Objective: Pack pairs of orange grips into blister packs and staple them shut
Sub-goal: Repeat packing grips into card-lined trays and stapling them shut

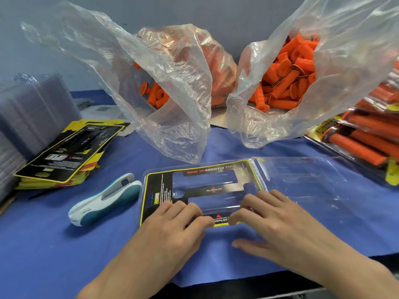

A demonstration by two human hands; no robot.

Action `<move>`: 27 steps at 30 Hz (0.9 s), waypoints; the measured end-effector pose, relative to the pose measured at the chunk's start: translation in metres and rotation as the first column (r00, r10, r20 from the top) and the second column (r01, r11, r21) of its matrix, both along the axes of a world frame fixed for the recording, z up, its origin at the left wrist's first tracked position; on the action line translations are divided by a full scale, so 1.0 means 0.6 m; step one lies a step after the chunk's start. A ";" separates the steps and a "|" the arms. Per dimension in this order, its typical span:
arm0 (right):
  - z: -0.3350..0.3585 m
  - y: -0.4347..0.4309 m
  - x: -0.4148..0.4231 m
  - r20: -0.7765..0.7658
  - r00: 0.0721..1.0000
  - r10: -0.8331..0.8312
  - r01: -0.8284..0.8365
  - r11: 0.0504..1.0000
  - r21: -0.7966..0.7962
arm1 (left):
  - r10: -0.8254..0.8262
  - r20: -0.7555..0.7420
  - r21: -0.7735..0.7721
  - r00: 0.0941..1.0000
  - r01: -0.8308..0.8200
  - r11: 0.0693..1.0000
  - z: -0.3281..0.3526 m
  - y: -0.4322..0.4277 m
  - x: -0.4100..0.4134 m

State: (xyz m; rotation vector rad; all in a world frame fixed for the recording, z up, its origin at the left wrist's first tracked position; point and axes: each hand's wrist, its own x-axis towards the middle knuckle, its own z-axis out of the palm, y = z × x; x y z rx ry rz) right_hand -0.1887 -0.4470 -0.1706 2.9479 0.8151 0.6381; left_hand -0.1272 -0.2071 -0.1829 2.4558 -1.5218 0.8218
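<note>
Blister pack [302, 180] lies open on the desk [43, 244], card [159, 190] sitting in its left half. Left hand [172, 229] and right hand [276, 221] are on the card's near edge, fingers [190, 210] loosely bent, just pressing down. Grips [287, 78] are in bags behind, stapler [103, 199] just left of the pack.

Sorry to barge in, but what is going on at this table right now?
A person's left hand and right hand press a black-and-yellow card insert flat into an open clear blister pack on the blue cloth. It holds nothing else yet; loose orange grips fill the plastic bags behind. The stapler lies untouched at left, near a stack of cards; finished packs sit at right.
</note>
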 end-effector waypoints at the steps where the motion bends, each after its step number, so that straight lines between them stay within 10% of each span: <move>1: -0.006 -0.006 -0.003 0.038 0.999 -0.014 0.014 1.000 -0.012 | -0.005 0.004 0.013 1.000 0.005 1.000 -0.001 0.000 0.001; 27: -0.017 -0.064 -0.019 0.257 0.965 -0.056 0.038 0.997 0.073 | 0.032 -0.118 0.027 0.992 -0.029 0.999 0.010 0.012 -0.006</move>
